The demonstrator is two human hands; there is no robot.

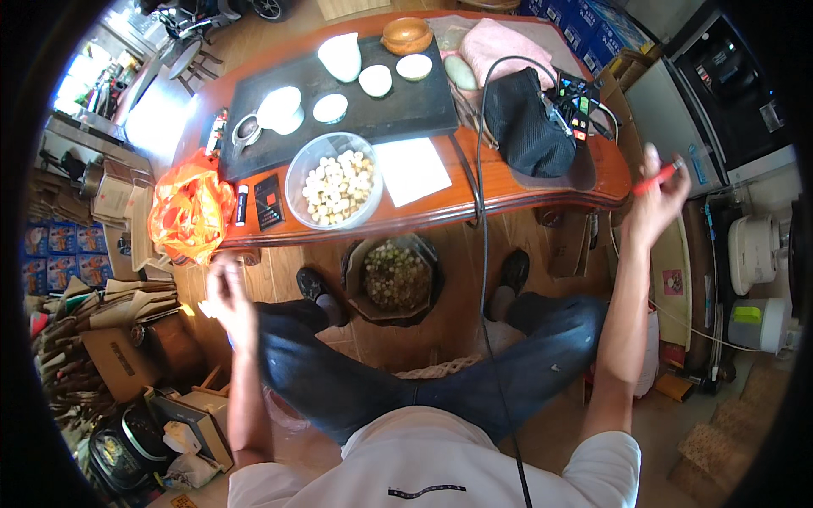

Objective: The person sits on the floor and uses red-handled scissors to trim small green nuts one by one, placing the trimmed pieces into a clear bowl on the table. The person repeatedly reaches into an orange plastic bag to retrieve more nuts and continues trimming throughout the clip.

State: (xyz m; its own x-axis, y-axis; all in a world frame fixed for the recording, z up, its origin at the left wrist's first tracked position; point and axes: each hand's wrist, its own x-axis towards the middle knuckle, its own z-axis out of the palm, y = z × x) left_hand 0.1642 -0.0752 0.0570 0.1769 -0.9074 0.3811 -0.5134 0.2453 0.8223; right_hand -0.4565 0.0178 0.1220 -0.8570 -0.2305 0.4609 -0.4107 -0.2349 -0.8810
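My right hand (657,197) is raised off the table's right corner, its fingers around a slim red tool (657,178) that could be a small peeler or knife. My left hand (230,295) hovers in front of the table's left edge, just below an orange plastic bag (190,206). It is blurred, with a pale bright spot by the thumb, so I cannot tell whether it holds anything. Between the hands, a clear plastic tub (293,190) of pale peeled seeds (340,184), apparently lotus seeds, stands at the table's front edge. White paper (416,171) lies beside it.
On the wooden table (400,219), a dark tea tray (394,117) carries white cups and a pitcher (341,57). A black mesh bag (527,127) and a cable (484,254) lie right. Between my feet stands a lined bin (356,298) of greenish scraps (395,273).
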